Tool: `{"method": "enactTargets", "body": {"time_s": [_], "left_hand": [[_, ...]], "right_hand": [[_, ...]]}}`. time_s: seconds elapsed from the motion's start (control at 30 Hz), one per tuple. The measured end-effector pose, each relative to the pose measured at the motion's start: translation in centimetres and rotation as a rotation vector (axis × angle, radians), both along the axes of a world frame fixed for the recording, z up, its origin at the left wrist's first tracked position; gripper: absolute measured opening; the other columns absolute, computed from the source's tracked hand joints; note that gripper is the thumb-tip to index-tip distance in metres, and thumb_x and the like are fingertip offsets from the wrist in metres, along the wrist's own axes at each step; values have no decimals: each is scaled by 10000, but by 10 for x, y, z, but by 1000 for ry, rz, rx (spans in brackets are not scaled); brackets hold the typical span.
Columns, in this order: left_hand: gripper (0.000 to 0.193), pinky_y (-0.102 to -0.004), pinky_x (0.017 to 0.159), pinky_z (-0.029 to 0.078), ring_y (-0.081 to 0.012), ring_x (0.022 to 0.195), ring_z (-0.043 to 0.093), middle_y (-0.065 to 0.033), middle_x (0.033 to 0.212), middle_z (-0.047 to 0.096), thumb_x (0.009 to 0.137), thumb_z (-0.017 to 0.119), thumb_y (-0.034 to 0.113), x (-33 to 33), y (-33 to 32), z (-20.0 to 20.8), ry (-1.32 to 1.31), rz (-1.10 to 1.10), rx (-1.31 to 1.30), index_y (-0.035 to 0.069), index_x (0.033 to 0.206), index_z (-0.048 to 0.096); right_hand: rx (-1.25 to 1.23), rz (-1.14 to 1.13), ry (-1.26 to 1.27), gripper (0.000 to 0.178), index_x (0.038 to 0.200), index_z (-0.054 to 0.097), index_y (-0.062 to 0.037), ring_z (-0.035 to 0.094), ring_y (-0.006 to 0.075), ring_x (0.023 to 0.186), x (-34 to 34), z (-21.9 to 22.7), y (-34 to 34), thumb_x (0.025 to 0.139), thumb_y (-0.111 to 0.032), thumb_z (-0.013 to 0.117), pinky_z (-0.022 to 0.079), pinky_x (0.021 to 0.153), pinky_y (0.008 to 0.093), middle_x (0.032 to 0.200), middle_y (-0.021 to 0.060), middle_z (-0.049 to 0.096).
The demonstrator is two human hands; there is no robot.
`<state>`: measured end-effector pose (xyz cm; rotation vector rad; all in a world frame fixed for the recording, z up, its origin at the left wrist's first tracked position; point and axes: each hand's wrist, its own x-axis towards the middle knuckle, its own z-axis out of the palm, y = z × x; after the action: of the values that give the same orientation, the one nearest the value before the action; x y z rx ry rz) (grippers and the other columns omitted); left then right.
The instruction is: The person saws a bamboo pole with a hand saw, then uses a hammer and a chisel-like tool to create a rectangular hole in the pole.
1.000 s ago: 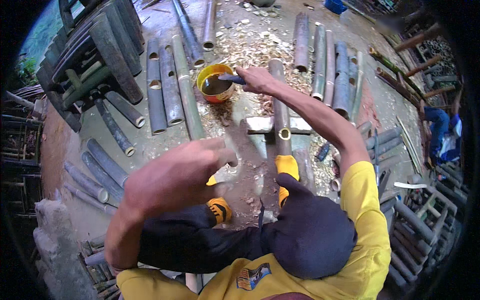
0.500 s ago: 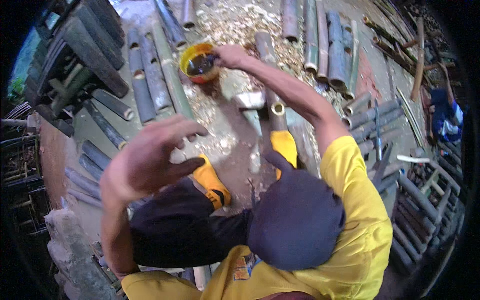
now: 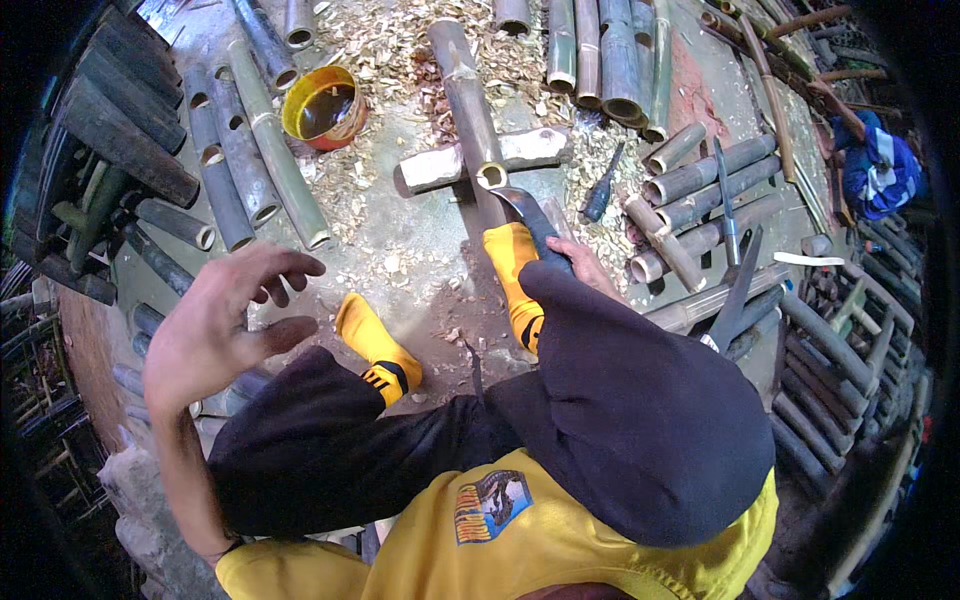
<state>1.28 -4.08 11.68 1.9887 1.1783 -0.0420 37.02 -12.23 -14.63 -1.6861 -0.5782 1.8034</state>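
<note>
My left hand (image 3: 215, 325) is raised over my left knee, fingers loosely curved and apart, with nothing in it. Beyond my right knee, my right hand (image 3: 588, 268) closes around the near end of a dark curved knife (image 3: 530, 212); the knee partly hides its fingers. The blade's tip lies close to the open end of a bamboo tube (image 3: 463, 95). That tube points away from me and rests across a pale block (image 3: 432, 170) on the floor. A yellow and red bucket (image 3: 325, 108) with dark liquid stands at the far left.
Bamboo tubes (image 3: 292, 165) lie at the left, and more (image 3: 712, 180) at the right. A long blade (image 3: 738, 290) leans by the right pile, near a dark bottle-shaped object (image 3: 600, 190). Wood chips (image 3: 390, 55) litter the floor. Another person (image 3: 880, 165) is at far right.
My right hand has left the bucket and come back beside my right knee, where it now holds the knife. My left hand has shifted slightly left. The view has shifted too.
</note>
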Motion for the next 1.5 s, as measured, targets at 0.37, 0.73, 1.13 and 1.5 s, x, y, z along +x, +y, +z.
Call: {"method": "enactTargets", "body": {"time_s": [0.37,0.73,1.13,1.5], "left_hand": [[421,-267,739,442,-140,802,527,-42,892,553,643,661,33,27,21,-1,128,50,-91,57,1057,590],[402,-268,753,437,-143,804,532,-44,910,566,659,663,56,29,26,-7,78,26,-48,59,1055,592],[395,-290,713,444,-157,811,541,-56,939,574,688,690,98,30,28,-9,32,-26,-12,69,1068,584],[396,-288,720,448,-171,817,538,-77,932,575,742,663,250,20,51,2,140,13,134,43,1068,572]], "right_hand": [[68,-92,0,287,972,573,-26,584,153,607,-13,-1,4,833,-276,559,471,556,295,731,72,615],[-137,-142,241,245,866,593,6,594,162,600,-23,14,19,774,-208,667,455,577,260,699,67,611],[280,-203,21,388,1093,388,2,567,158,486,-34,44,46,824,-195,585,444,412,277,686,97,571],[1047,663,-779,440,1050,497,-43,613,346,742,-158,40,243,698,-276,620,474,636,439,828,204,612]]}}
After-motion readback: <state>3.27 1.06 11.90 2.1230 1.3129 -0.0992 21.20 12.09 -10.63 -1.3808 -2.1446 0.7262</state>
